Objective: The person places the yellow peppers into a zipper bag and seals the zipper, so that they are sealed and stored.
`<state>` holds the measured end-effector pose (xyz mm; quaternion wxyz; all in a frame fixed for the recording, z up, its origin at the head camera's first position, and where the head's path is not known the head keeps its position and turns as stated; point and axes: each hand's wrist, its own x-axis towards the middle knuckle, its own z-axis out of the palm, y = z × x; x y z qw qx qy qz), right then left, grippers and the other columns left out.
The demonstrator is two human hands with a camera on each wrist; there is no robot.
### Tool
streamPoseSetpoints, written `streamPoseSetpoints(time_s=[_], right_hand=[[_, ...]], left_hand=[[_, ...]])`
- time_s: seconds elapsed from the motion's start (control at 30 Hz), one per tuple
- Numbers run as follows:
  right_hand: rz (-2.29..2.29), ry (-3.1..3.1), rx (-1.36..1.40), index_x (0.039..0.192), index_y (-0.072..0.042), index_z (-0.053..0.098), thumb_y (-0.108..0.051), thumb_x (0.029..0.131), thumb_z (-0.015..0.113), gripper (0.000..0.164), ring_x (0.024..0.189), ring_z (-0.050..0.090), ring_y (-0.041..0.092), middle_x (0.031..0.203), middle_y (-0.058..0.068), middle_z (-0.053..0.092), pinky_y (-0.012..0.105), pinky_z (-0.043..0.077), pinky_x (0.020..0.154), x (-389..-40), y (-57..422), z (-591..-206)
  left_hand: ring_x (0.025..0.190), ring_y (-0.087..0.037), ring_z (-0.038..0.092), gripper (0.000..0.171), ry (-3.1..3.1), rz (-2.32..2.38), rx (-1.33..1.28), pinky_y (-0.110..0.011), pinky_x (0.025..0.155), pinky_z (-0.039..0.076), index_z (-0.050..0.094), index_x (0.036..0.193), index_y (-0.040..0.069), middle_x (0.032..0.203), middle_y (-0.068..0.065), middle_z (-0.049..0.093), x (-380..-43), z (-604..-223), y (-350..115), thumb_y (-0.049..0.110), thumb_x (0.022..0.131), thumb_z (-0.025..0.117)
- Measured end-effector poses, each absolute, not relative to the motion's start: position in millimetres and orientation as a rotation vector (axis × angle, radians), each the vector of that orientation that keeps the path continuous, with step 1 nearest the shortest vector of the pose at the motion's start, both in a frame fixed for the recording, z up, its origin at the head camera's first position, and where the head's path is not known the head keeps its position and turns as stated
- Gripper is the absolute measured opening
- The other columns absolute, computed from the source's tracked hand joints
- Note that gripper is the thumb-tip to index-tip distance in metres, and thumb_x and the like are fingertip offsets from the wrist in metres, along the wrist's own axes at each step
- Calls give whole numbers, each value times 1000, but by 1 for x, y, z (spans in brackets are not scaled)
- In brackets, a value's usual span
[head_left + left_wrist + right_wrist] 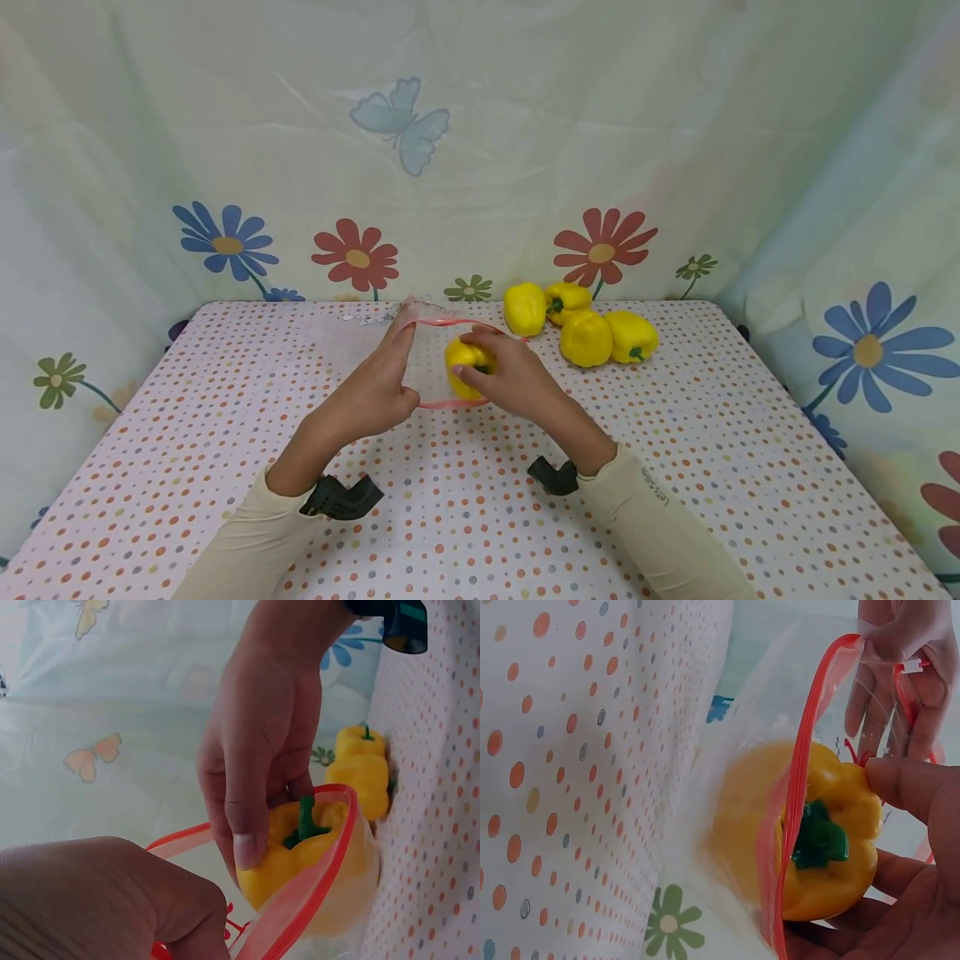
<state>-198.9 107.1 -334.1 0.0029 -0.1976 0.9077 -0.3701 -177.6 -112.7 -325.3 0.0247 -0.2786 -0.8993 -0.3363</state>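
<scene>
My right hand (510,371) grips a yellow bell pepper (459,367) with a green stem, thumb on one side and fingers on the other. In the right wrist view the pepper (832,847) sits partly inside the mouth of a clear zip bag (742,772) with a red rim. My left hand (378,379) pinches the bag's red edge and holds the mouth spread apart. A white slider shows beside the left hand (907,652) in that view. The left wrist view shows the right hand (259,750) reaching into the bag over the pepper (289,847).
Several more yellow bell peppers (587,338) lie in a group at the back right of the table (645,467), which has a dotted cover. A flowered curtain (480,167) hangs behind the table and at both sides.
</scene>
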Motion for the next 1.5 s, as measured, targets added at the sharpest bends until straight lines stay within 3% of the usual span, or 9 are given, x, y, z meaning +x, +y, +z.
streamPoseSetpoints(time_s=[0.27, 0.63, 0.77, 0.87, 0.97, 1.03, 1.1, 1.3, 1.5], right_hand=[[-1124, 2872, -647, 141, -9, 50, -29, 91, 67, 56, 118, 54, 23, 146, 8, 46, 41, 44, 101, -198, 106, -334], [-1104, 2911, -619, 142, -12, 49, -28, 92, 66, 55, 128, 48, 27, 144, 6, 49, 47, 42, 102, -198, 107, -332], [-1123, 2925, -622, 140, -12, 52, -28, 93, 66, 52, 88, 64, 21, 135, 6, 57, 40, 53, 85, -197, 108, -332], [-1189, 2922, -622, 137, -12, 56, -27, 94, 64, 46, 50, 48, 19, 115, 7, 67, 36, 52, 61, -196, 109, -332], [-1281, 2923, -660, 130, -11, 62, -25, 95, 63, 38, 57, 55, 13, 106, 5, 70, 33, 54, 64, -195, 112, -333], [-1382, 2914, -725, 124, -9, 66, -22, 96, 62, 31, 77, 64, 12, 115, 2, 68, 34, 55, 77, -196, 115, -334], [-1510, 2881, -815, 119, -7, 69, -18, 96, 61, 26, 96, 66, 13, 111, 2, 70, 34, 54, 86, -197, 118, -335], [-1917, 2663, -1025, 108, 0, 70, -6, 97, 57, 18, 87, 69, 20, 93, 8, 73, 28, 56, 75, -199, 130, -336], [-2174, 2652, -991, 104, 9, 67, 2, 96, 55, 16, 85, 68, 26, 88, 13, 71, 26, 55, 80, -201, 140, -336]], left_hand=[[146, -24, 9, 97, -2783, -1053, -853, -41, 100, 44, 1, 155, 3, 162, -5, -11, -180, -323, -115, -11, 77, 57], [147, -23, 8, 97, -2777, -1027, -832, -41, 101, 41, 7, 155, 1, 162, -1, -10, -177, -321, -115, -13, 76, 62], [147, -24, 8, 94, -2787, -1022, -824, -42, 101, 41, 11, 154, 0, 162, -2, -10, -176, -321, -115, -13, 77, 61], [147, -25, 6, 93, -2787, -1025, -829, -42, 100, 42, 11, 154, 0, 162, -3, -10, -176, -321, -115, -13, 77, 60], [147, -24, 3, 92, -2795, -1026, -830, -43, 101, 42, 9, 154, -2, 162, -4, -11, -177, -321, -116, -12, 77, 58], [147, -23, 2, 92, -2807, -1026, -828, -44, 103, 41, 6, 154, -2, 161, -4, -13, -178, -321, -117, -12, 77, 55], [147, -22, 0, 92, -2816, -1024, -826, -44, 105, 38, 4, 154, -2, 161, -3, -14, -178, -321, -118, -11, 77, 54], [147, -22, 2, 94, -2805, -1041, -810, -44, 104, 38, 2, 154, -2, 162, -4, -13, -179, -321, -120, -12, 77, 55], [147, -23, 2, 94, -2810, -1043, -805, -44, 102, 40, 3, 154, -2, 162, -5, -13, -180, -320, -121, -12, 77, 56]])
